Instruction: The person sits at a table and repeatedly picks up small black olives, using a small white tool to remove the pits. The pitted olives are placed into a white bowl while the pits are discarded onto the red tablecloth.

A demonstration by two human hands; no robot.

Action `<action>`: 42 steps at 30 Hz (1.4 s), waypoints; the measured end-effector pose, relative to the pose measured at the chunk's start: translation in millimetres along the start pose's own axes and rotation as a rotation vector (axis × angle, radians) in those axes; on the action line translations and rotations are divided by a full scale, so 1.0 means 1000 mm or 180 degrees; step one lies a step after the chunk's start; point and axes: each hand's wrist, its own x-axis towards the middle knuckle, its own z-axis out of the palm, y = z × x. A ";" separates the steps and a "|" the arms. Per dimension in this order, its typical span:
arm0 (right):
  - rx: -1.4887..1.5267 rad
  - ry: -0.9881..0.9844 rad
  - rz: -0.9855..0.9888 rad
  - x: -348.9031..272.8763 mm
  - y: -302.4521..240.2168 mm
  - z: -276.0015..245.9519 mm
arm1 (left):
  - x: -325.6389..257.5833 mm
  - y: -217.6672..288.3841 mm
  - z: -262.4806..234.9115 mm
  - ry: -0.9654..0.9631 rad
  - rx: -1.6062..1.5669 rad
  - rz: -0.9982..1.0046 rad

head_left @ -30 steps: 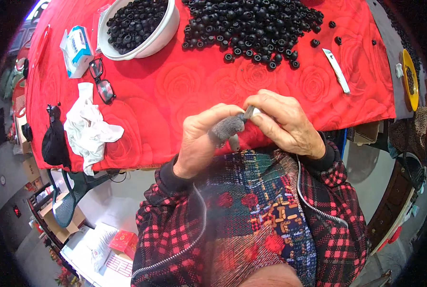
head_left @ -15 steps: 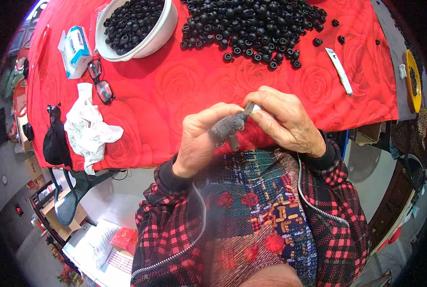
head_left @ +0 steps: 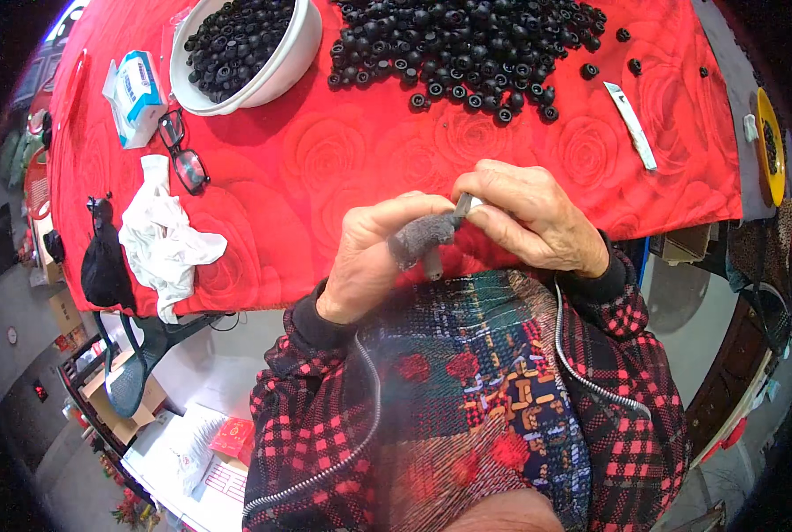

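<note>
My left hand [head_left: 374, 253] and my right hand [head_left: 533, 217] meet just above my lap at the near edge of the red table. The left thumb wears a grey fabric cover [head_left: 422, 235]. My right hand pinches a small metal blade or tool [head_left: 462, 206] against that covered thumb; a small piece seems held between the fingers, but it is hidden. A heap of small black round parts [head_left: 467, 44] lies on the red rose-patterned cloth [head_left: 343, 151] beyond my hands. A white bowl [head_left: 276, 75] at the far left holds more of the black parts.
Eyeglasses [head_left: 183, 155], a small blue-and-white packet [head_left: 134, 93] and a crumpled white cloth [head_left: 165, 244] lie at the left. A black pouch [head_left: 103, 262] hangs off the left edge. A white strip-like tool [head_left: 631, 124] lies at the right, a yellow dish [head_left: 768, 142] beyond it.
Both hands stay pressed together in the same place; the fingers have shifted only slightly.
</note>
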 end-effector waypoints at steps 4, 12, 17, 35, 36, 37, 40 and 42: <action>0.0034 0.0136 -0.0018 0.001 0.002 0.003 | 0.001 -0.001 -0.001 -0.0013 0.0012 -0.0035; 0.0190 -0.0101 0.0033 0.002 0.003 -0.003 | 0.004 -0.006 -0.004 -0.0145 -0.0636 -0.0473; 0.0234 -0.0244 0.0026 0.002 0.009 -0.008 | 0.008 -0.002 -0.005 -0.0207 -0.0534 -0.0630; 0.0320 0.0856 0.0365 0.004 -0.007 0.005 | 0.009 -0.003 0.002 0.0592 -0.0145 0.0140; 0.0378 0.0847 0.0462 0.004 -0.010 0.007 | 0.008 0.001 0.010 0.0802 0.0327 0.0308; 0.0441 0.0827 0.0566 0.005 -0.013 0.010 | 0.007 0.003 0.014 0.1020 0.0789 0.0471; 0.1194 0.0764 0.1203 0.008 -0.020 0.019 | 0.014 -0.005 0.007 0.1053 0.2692 0.2422; 0.1173 0.0893 0.1146 0.010 -0.017 0.027 | 0.011 -0.007 0.009 0.1100 0.2720 0.2394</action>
